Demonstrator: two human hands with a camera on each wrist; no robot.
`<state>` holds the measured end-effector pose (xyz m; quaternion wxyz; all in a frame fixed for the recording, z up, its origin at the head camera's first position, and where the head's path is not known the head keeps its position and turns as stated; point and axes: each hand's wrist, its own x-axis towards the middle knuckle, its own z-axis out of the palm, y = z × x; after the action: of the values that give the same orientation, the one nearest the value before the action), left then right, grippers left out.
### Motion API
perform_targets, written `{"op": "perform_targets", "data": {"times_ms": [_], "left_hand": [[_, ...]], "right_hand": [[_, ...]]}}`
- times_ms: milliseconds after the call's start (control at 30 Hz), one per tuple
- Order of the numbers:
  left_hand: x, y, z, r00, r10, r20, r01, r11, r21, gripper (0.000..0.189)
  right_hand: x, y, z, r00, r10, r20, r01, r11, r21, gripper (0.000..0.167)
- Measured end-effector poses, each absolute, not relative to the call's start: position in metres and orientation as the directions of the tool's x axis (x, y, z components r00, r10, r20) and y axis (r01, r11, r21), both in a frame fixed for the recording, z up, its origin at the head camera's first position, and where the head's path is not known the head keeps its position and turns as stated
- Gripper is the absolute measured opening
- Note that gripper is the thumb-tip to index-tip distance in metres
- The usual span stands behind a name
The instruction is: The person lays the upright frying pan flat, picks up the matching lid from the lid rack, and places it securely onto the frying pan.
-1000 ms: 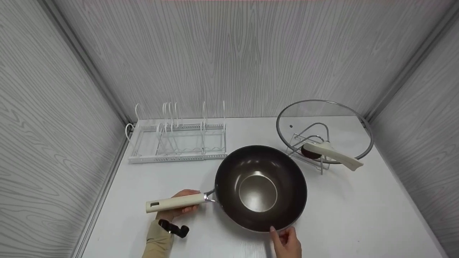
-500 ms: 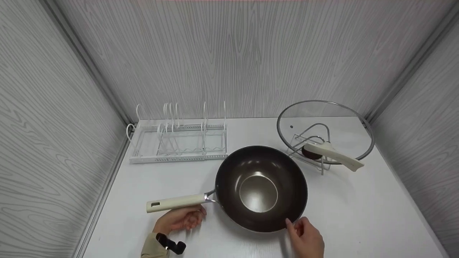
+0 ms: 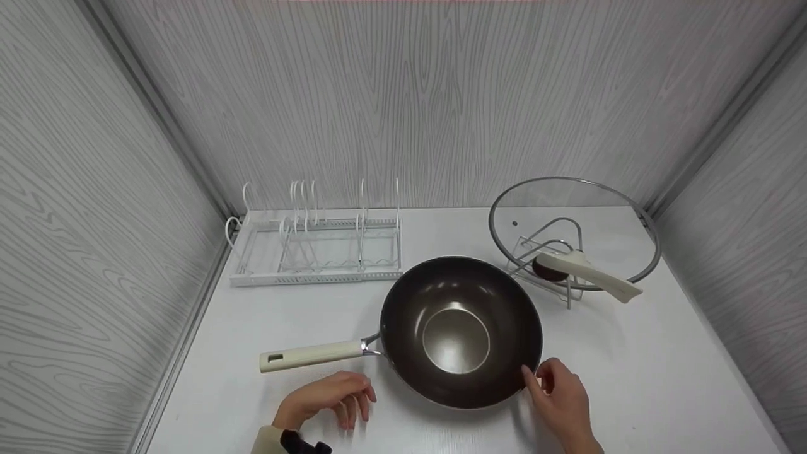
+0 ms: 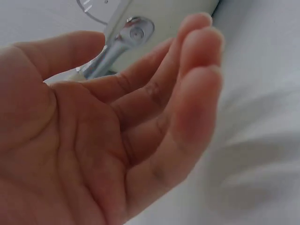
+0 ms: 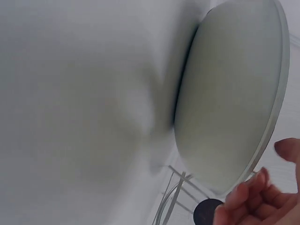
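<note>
A deep wok (image 3: 460, 340) with a dark brown inside and a cream handle (image 3: 312, 356) rests on the white table, its handle pointing left. In the left wrist view, my left hand (image 4: 122, 117) holds nothing, its fingers loosely bent; it sits just in front of the handle (image 4: 164, 28), near the metal joint. My right hand (image 3: 561, 400) is at the wok's front right rim. The thumb lies over the rim in the head view, while the right wrist view shows the thumb tip slightly off the rim and fingertips (image 5: 255, 180) by the cream outer wall (image 5: 229, 93).
Behind and left stands a white wire rack (image 3: 315, 277) with upright loops. A large glass lid (image 3: 574, 178) leans in a small grey wire stand (image 3: 569, 293) at the back right, its cream handle (image 3: 589, 274) facing forward. Grey wood-grained panels (image 3: 403, 101) enclose the table.
My left hand has come away from under the handle and moved forward towards me and slightly right. My right hand has travelled rightward along the rim. The wok stays put.
</note>
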<state>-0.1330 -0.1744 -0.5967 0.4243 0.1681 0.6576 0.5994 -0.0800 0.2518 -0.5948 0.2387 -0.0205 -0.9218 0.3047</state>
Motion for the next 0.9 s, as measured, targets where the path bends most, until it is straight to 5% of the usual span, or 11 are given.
{"op": "perform_targets", "data": {"times_ms": [433, 667, 900], "left_hand": [[-0.107, -0.135, -0.539, -0.742, 0.628, -0.235, -0.024, 0.325, 0.945, 0.025], [-0.103, -0.11, -0.516, -0.869, 0.495, -0.024, 0.305, 0.573, 0.76, 0.022], [-0.108, -0.083, -0.502, -0.891, 0.431, 0.14, 0.414, 0.648, 0.639, 0.017]], "right_hand": [[-0.106, 0.304, -0.566, -0.696, -0.021, 0.718, -0.42, 0.822, -0.383, 0.03], [-0.125, 0.319, -0.554, -0.58, -0.04, 0.814, -0.502, 0.804, -0.318, 0.042], [-0.145, 0.326, -0.543, -0.487, -0.062, 0.871, -0.539, 0.806, -0.244, 0.049]]}}
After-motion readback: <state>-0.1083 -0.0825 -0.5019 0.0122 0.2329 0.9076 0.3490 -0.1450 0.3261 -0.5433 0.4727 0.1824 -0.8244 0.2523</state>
